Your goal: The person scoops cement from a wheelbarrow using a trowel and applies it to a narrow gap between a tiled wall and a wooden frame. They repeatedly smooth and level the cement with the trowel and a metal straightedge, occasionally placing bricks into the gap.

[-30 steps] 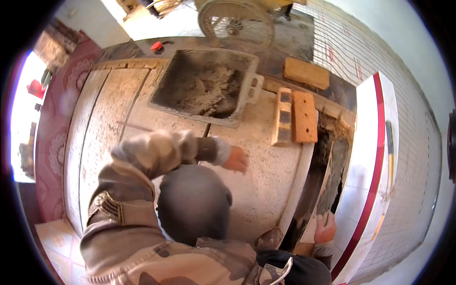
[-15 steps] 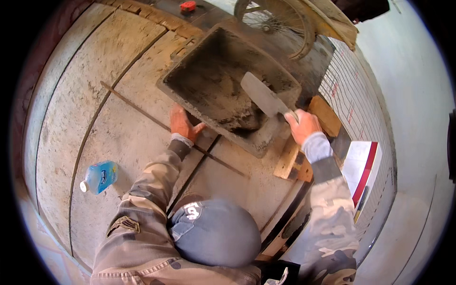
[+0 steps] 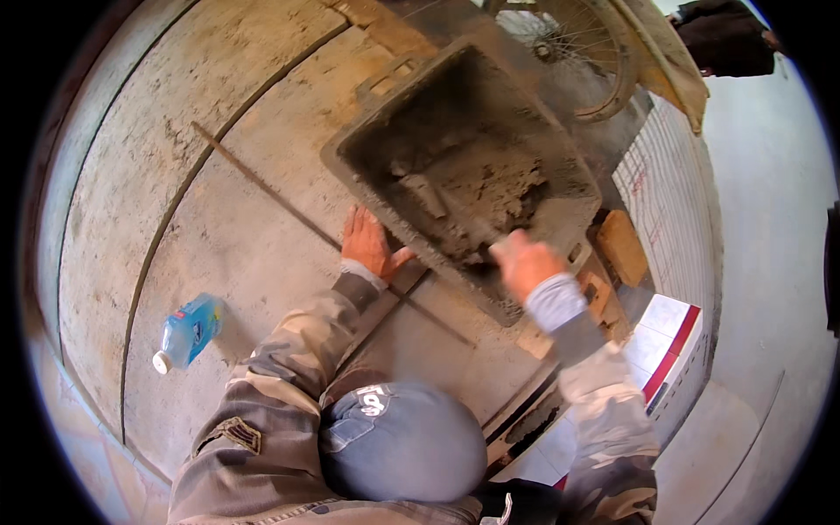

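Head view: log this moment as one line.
right hand: grip on trowel, in mortar tub | left hand: palm down beside tub | blue bottle: on slab

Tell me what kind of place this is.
It looks like a building or renovation site, probably indoors: a trough holds a wet, mortar-like mix, a loose brick lies beside it, and a cart's spoked wheel stands beyond.
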A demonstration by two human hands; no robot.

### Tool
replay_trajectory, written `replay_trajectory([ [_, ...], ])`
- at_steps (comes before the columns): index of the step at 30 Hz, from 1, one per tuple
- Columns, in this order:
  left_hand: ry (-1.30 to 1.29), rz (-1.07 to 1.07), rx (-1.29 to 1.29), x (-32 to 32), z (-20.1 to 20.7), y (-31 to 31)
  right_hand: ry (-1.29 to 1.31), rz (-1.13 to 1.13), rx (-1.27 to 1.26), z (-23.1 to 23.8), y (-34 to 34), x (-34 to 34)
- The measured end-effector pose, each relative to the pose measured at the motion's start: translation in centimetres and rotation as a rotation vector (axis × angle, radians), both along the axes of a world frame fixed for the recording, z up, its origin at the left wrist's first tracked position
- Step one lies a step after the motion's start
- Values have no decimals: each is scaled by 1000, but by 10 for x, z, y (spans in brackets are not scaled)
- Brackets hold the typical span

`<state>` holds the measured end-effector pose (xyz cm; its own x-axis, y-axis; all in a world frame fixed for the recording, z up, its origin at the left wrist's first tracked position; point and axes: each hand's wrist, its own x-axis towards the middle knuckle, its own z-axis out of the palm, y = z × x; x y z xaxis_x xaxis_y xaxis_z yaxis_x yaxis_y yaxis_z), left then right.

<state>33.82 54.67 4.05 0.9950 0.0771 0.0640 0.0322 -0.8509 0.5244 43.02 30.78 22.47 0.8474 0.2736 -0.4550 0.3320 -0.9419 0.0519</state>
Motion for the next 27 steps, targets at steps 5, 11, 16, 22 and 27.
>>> replay_trajectory([
  [5,-85,10,-41,12,10,-11,-254,-198,140,-35,-7,48],
  [11,22,19,-1,6,1,-7,-129,100,157,-38,18,4],
  [16,31,42,-81,-5,1,-3,-81,-120,27,-11,-9,14],
  [22,82,11,-80,6,12,-6,229,-295,366,-63,12,0],
  [27,-21,-36,-37,8,13,-9,384,-390,560,-80,33,36],
])
